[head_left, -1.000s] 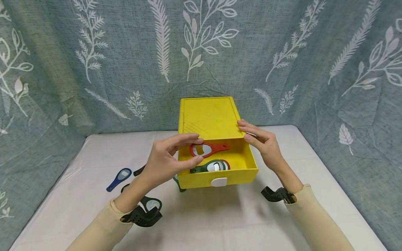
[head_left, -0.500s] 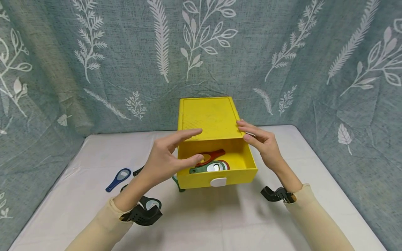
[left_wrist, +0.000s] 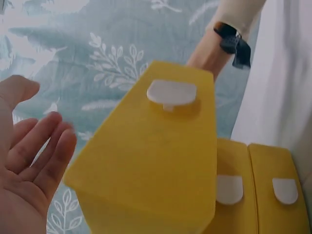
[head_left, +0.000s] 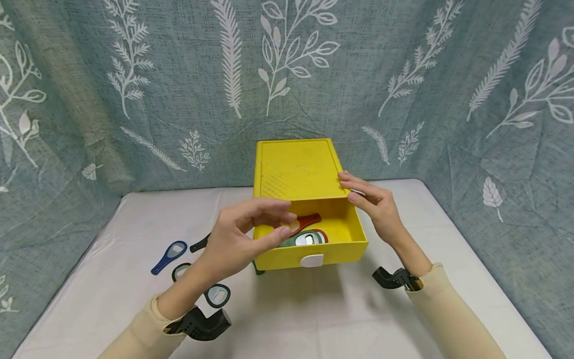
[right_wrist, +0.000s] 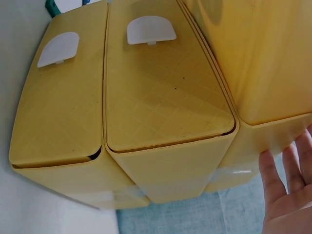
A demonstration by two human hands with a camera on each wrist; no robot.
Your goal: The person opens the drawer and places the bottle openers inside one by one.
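A yellow drawer unit (head_left: 298, 169) stands on the table with its top drawer (head_left: 345, 253) pulled out. Inside the drawer lie a red bottle opener (head_left: 310, 220) and a green bottle opener (head_left: 307, 239), with another red rim showing beneath the green one. My left hand (head_left: 244, 232) hovers over the drawer's left side, holding nothing, and partly hides both openers. In the left wrist view its fingers are loosely bent beside the drawer front. My right hand (head_left: 376, 204) rests its fingertips against the unit's upper right side.
On the white-covered table (head_left: 350, 314), left of the unit, lie a blue bottle opener (head_left: 169, 257) and several dark ones, some partly behind my left arm. A green handle (head_left: 258, 269) shows under the drawer. Two shut drawers (right_wrist: 165, 92) sit below. A patterned curtain (head_left: 188, 89) stands behind.
The red bottle opener was held over the drawer by my left hand, was let go, and lies inside. My left hand spread, then its fingers bent again. My right hand stayed put.
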